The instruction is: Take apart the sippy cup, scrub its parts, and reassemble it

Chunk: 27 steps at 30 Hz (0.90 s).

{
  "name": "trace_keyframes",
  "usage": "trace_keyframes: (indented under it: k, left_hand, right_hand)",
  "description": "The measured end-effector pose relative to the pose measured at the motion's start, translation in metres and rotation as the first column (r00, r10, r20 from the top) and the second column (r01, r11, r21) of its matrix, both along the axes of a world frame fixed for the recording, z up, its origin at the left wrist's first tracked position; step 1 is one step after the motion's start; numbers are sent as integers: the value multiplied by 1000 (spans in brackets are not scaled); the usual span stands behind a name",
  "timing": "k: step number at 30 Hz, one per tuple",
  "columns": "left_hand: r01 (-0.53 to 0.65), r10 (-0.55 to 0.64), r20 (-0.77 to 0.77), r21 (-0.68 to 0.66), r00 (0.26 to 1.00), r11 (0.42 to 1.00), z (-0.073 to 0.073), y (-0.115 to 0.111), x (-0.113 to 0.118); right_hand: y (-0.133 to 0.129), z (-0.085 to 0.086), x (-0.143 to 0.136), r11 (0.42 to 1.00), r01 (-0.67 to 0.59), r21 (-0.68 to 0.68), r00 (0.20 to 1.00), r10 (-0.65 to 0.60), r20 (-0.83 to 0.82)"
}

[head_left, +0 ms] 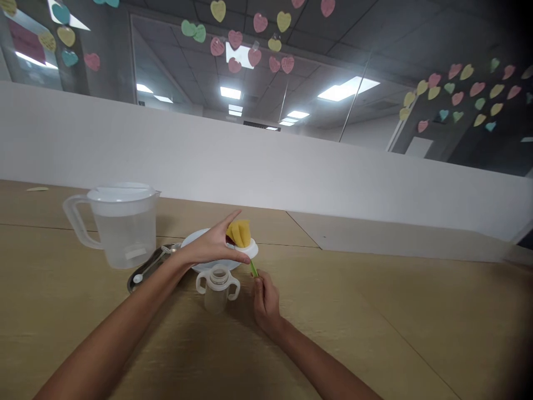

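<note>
My left hand (214,244) is curved around a white round bottle lid piece (251,249), thumb at its near edge. A yellow, folded, sponge-like piece (240,233) stands up at that lid. My right hand (266,300) is closed on a thin green handle (254,269), whose upper end meets the underside of the lid; whether it joins the yellow piece is hidden. Below my left hand, a clear baby bottle (215,300) with two white side handles stands upright with its mouth uncovered. Behind my left hand is a pale plate or bowl (194,238), partly covered.
A lidded clear plastic pitcher (129,233) stands at the left. Beside it lies a metal tray (135,282) with a white-ended utensil (145,272), partly under my left forearm. A low white wall (250,166) borders the wooden table (375,311), with glass and heart-shaped notes above.
</note>
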State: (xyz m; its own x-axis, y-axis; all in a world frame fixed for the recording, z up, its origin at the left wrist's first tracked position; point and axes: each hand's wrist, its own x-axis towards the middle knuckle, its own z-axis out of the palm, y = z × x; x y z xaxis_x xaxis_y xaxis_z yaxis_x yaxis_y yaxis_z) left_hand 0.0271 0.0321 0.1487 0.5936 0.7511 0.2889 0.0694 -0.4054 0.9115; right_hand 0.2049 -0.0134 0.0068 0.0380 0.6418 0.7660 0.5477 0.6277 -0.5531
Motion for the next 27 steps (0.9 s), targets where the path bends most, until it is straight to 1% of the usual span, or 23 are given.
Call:
trace_keyframes:
  k: [4, 10, 15, 19, 22, 27]
  left_hand:
    - [-74, 73, 72, 11, 995, 997, 3, 3, -1]
    - [-180, 179, 55, 14, 982, 984, 14, 2, -12]
    - [-172, 173, 117, -14, 978, 985, 13, 8, -17]
    - [-153, 163, 204, -65, 965, 986, 11, 13, -16]
    - [-154, 178, 263, -109, 948, 982, 11, 15, -15]
    - [-171, 211, 285, -159, 935, 972, 12, 15, -15]
  right_hand:
    - [2, 2, 0, 999, -8, -45, 1000, 6, -28]
    - [7, 1, 3, 996, -37, -78, 999, 34, -37]
    - [6, 3, 2, 995, -35, -93, 999, 31, -44]
    - [4, 6, 0, 995, -33, -92, 998, 28, -57]
    - [5, 7, -2, 995, -35, -95, 997, 29, -70]
    - [7, 9, -3, 994, -48, -99, 996, 40, -80]
